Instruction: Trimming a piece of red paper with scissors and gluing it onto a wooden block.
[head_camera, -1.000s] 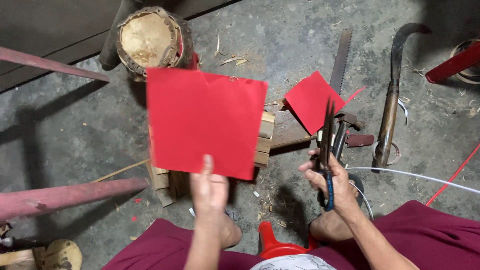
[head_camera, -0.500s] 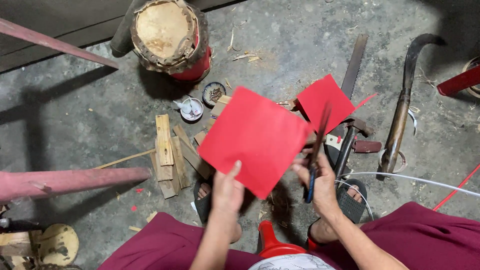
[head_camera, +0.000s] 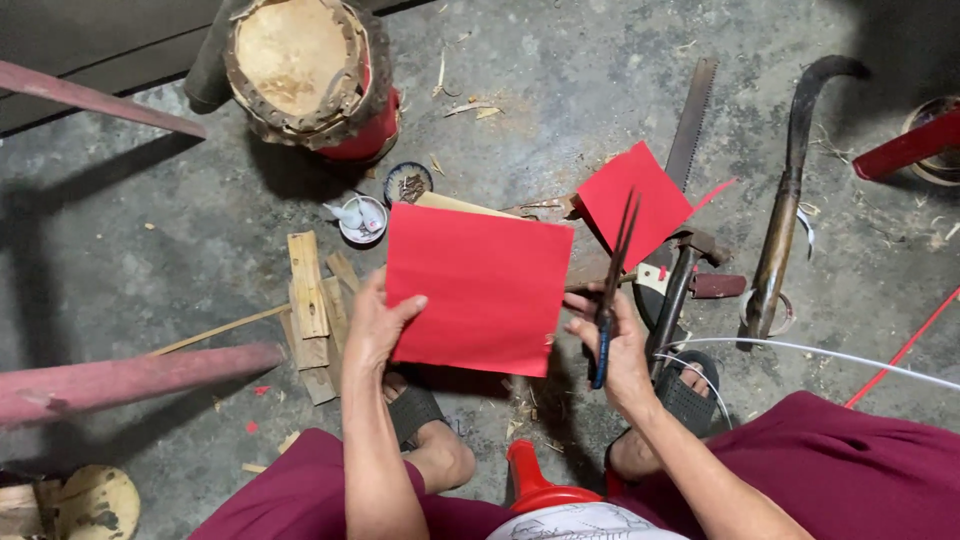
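My left hand (head_camera: 375, 325) pinches the lower left edge of a square sheet of red paper (head_camera: 480, 285) and holds it flat above the concrete floor. My right hand (head_camera: 620, 345) grips a pair of dark scissors (head_camera: 612, 275) with a blue handle, blades slightly apart and pointing up, just right of the sheet. A second red paper piece (head_camera: 630, 200) lies on the floor behind the scissors.
A round wooden block (head_camera: 300, 65) on a red base stands at the back. Nearby lie two small dishes (head_camera: 385, 205), wood strips (head_camera: 315, 300), a hammer (head_camera: 680, 285), a saw blade (head_camera: 692, 115), a curved knife (head_camera: 790, 200), a reddish pole (head_camera: 130, 380) and a red funnel (head_camera: 535, 480).
The red sheet has turned from a diamond tilt to nearly square and shifted lower left. The view has dropped slightly. The scissors stay upright beside it.
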